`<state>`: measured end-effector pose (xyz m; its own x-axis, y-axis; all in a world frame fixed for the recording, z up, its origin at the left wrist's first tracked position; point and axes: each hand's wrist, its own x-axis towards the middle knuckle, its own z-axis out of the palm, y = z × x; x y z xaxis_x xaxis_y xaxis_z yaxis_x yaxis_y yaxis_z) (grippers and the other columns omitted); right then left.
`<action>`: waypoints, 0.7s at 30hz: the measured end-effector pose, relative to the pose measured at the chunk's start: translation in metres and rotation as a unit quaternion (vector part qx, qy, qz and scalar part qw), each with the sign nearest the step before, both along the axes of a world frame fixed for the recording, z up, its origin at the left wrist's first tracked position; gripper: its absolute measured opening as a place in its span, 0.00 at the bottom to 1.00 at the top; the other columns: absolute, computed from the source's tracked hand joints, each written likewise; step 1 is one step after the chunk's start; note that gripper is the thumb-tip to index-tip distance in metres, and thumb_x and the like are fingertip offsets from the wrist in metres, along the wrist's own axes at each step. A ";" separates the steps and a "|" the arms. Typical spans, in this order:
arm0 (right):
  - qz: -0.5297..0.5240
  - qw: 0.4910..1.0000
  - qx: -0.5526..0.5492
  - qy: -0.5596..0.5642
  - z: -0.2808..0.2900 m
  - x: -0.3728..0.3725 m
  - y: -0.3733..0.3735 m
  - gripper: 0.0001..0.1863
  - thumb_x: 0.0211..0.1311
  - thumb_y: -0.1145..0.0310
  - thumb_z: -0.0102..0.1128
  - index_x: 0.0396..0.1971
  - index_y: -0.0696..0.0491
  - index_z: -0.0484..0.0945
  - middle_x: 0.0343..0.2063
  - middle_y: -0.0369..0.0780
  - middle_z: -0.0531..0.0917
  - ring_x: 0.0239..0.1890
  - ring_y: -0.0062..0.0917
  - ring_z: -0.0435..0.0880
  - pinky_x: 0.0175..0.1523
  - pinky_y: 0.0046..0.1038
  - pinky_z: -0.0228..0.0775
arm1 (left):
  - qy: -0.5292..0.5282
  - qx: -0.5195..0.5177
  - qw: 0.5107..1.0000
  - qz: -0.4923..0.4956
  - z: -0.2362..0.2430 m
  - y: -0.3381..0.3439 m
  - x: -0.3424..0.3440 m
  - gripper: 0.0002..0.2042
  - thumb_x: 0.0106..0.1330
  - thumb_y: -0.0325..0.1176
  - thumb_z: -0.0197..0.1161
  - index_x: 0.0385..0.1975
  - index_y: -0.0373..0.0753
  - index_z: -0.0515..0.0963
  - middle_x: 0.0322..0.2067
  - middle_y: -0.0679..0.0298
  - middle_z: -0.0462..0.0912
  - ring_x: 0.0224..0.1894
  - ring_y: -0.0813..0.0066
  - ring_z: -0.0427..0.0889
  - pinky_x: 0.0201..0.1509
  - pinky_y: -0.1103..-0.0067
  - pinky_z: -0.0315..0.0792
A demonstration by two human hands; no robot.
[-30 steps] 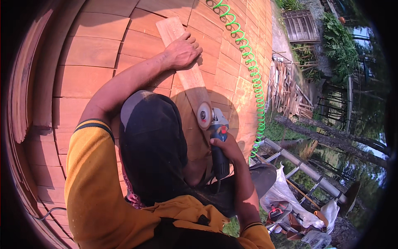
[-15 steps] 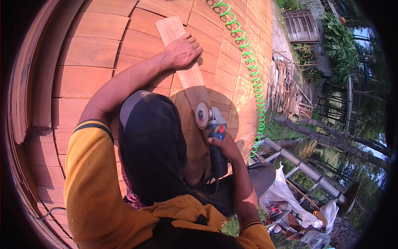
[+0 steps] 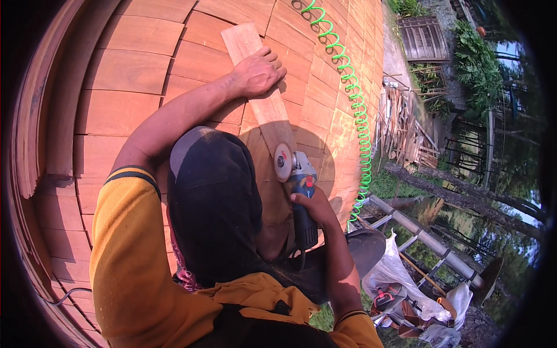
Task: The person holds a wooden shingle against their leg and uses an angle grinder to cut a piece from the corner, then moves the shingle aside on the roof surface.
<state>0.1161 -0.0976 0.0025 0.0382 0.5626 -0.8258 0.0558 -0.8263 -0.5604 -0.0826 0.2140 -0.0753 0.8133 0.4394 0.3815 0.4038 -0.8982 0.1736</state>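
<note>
My left hand (image 3: 259, 73) is closed over a narrow wooden shingle (image 3: 274, 120), with its fingers wrapped round the far edge. The shingle lies slantwise, its near end by my bent knee. My right hand (image 3: 312, 207) wraps round the body of an angle grinder (image 3: 304, 225), thumb across the top. The grinder's round disc (image 3: 283, 162) sits at the shingle's near end; whether it touches the wood I cannot tell. My right fingers are mostly hidden behind the tool. A cord leaves the grinder's lower end beside my leg.
Overlapping wooden shingles (image 3: 125, 69) cover the sloping surface around me. Long boards (image 3: 61, 116) are stacked along the left. A coiled green hose (image 3: 364, 133) runs down the right side. Beyond it are scrap wood (image 3: 400, 124), a metal ladder (image 3: 426, 240) and plastic sheeting (image 3: 386, 261).
</note>
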 end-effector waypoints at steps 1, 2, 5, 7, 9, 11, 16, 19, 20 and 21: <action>0.000 1.000 0.001 -0.001 0.000 0.000 0.000 0.20 0.55 0.67 0.68 0.44 0.59 0.72 0.32 0.41 0.82 0.31 0.26 0.85 0.38 0.28 0.79 | 0.000 0.001 1.000 0.000 0.000 0.000 0.000 0.09 0.64 0.35 0.55 0.25 0.37 0.72 0.26 0.59 0.77 0.37 0.63 0.75 0.48 0.70 0.65; 0.000 1.000 0.001 -0.002 0.000 0.000 0.000 0.20 0.55 0.67 0.68 0.44 0.59 0.72 0.32 0.41 0.82 0.31 0.26 0.85 0.38 0.28 0.79 | 0.000 0.002 1.000 0.000 -0.001 0.000 0.000 0.09 0.64 0.35 0.55 0.26 0.37 0.72 0.26 0.59 0.77 0.37 0.63 0.75 0.48 0.70 0.65; -0.008 1.000 0.003 0.002 0.000 -0.001 0.001 0.20 0.55 0.67 0.68 0.43 0.59 0.72 0.32 0.40 0.82 0.31 0.26 0.85 0.38 0.28 0.79 | 0.005 0.001 1.000 0.000 0.004 0.002 -0.001 0.09 0.64 0.35 0.54 0.26 0.37 0.72 0.26 0.59 0.77 0.36 0.63 0.75 0.48 0.70 0.65; -0.006 1.000 0.000 0.003 -0.003 0.001 0.000 0.20 0.55 0.67 0.69 0.43 0.59 0.72 0.31 0.40 0.82 0.31 0.25 0.85 0.38 0.28 0.79 | -0.001 0.003 1.000 -0.001 0.004 0.002 0.000 0.09 0.64 0.35 0.54 0.26 0.37 0.72 0.26 0.59 0.77 0.36 0.63 0.75 0.48 0.71 0.65; -0.007 1.000 -0.001 0.009 -0.004 0.002 -0.001 0.20 0.56 0.67 0.68 0.43 0.59 0.72 0.31 0.40 0.82 0.31 0.25 0.85 0.37 0.28 0.79 | -0.007 0.006 1.000 -0.001 0.004 0.003 0.000 0.09 0.64 0.35 0.54 0.25 0.37 0.72 0.26 0.59 0.77 0.36 0.63 0.75 0.48 0.71 0.65; -0.006 1.000 -0.001 0.014 -0.005 0.002 -0.001 0.20 0.56 0.67 0.68 0.43 0.59 0.72 0.30 0.40 0.82 0.30 0.25 0.84 0.37 0.28 0.78 | -0.010 0.004 1.000 -0.003 0.002 0.003 0.000 0.08 0.63 0.35 0.54 0.25 0.38 0.72 0.25 0.59 0.77 0.36 0.63 0.75 0.48 0.70 0.65; 0.011 1.000 -0.004 -0.006 -0.001 -0.002 0.000 0.19 0.56 0.66 0.68 0.42 0.59 0.73 0.30 0.40 0.82 0.30 0.24 0.84 0.37 0.27 0.78 | -0.012 0.005 1.000 -0.004 0.004 0.000 -0.002 0.09 0.63 0.35 0.54 0.24 0.38 0.71 0.25 0.59 0.76 0.35 0.62 0.74 0.47 0.70 0.65; 0.006 1.000 -0.011 0.002 -0.001 -0.002 -0.002 0.18 0.56 0.66 0.68 0.42 0.59 0.73 0.29 0.40 0.82 0.30 0.24 0.84 0.37 0.27 0.78 | -0.007 0.008 1.000 -0.003 0.006 -0.001 -0.002 0.09 0.63 0.36 0.53 0.25 0.38 0.72 0.25 0.59 0.77 0.35 0.64 0.75 0.46 0.71 0.64; 0.007 1.000 -0.010 0.001 -0.001 -0.002 -0.002 0.18 0.56 0.66 0.68 0.42 0.59 0.73 0.29 0.40 0.82 0.30 0.24 0.84 0.37 0.27 0.78 | 0.006 0.010 1.000 -0.003 0.007 -0.001 -0.002 0.10 0.64 0.38 0.52 0.26 0.39 0.73 0.26 0.60 0.78 0.36 0.65 0.75 0.46 0.72 0.64; 0.007 1.000 -0.005 -0.002 0.000 -0.003 -0.002 0.18 0.56 0.66 0.68 0.41 0.59 0.73 0.29 0.40 0.82 0.30 0.24 0.84 0.37 0.27 0.78 | 0.006 0.010 1.000 -0.001 0.007 -0.001 -0.002 0.10 0.64 0.38 0.52 0.26 0.39 0.73 0.26 0.60 0.78 0.36 0.65 0.75 0.46 0.72 0.64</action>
